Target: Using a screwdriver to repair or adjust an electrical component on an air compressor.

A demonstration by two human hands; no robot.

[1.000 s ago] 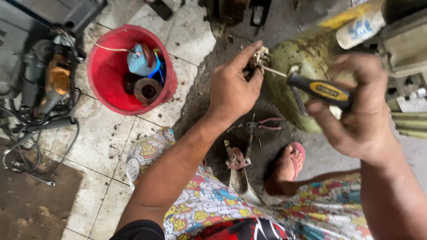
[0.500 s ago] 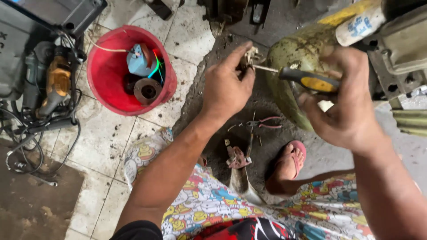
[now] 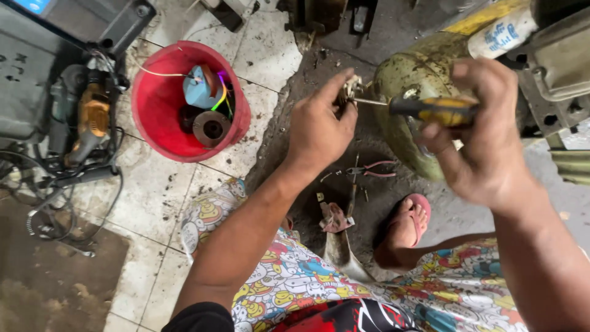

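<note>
Now, from the head camera, I see my right hand (image 3: pixel 485 138) closed around the yellow-and-black handle of a screwdriver (image 3: pixel 433 109), and over the last second that grip has swung upward and in, so the shaft lies nearly level with its tip meeting the small metal part (image 3: pixel 350 89). My left hand (image 3: pixel 319 126) pinches that part between thumb and fingers; it has edged up and towards the screwdriver tip, holding the piece steady against it. Both sit just in front of the green rounded tank (image 3: pixel 412 74), which lies behind the right grip. I judge that tool and part are now lined up and engaged. Below the left grip, red-handled pliers (image 3: pixel 372 169) lie on the dirty floor; well off to its left stands a red bucket (image 3: pixel 153 132) with an angle grinder (image 3: pixel 89 126) beyond.
</note>
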